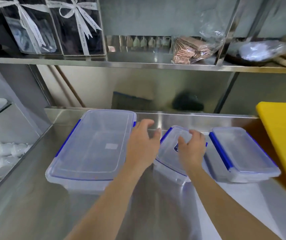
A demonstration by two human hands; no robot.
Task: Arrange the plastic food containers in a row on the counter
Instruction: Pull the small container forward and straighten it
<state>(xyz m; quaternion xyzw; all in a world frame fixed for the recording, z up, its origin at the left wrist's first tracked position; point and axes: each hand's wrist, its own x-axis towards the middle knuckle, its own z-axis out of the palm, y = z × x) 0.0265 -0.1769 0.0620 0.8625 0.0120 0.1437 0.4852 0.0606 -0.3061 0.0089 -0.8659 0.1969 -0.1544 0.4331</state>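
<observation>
Three clear plastic containers with blue lid clips stand side by side on the steel counter (164,205). The large container (93,146) is on the left, a small container (169,153) in the middle, a medium container (242,153) on the right. My left hand (143,144) hovers between the large and the small container, fingers spread, holding nothing. My right hand (191,148) curls over the small container's lid, fingers on its top and right side, hiding much of it.
A yellow cutting board (284,139) leans at the counter's right end, close to the medium container. A steel shelf (138,64) above carries ribboned gift boxes (55,26) and bagged items. White ceramic figures (3,151) lie left of the counter.
</observation>
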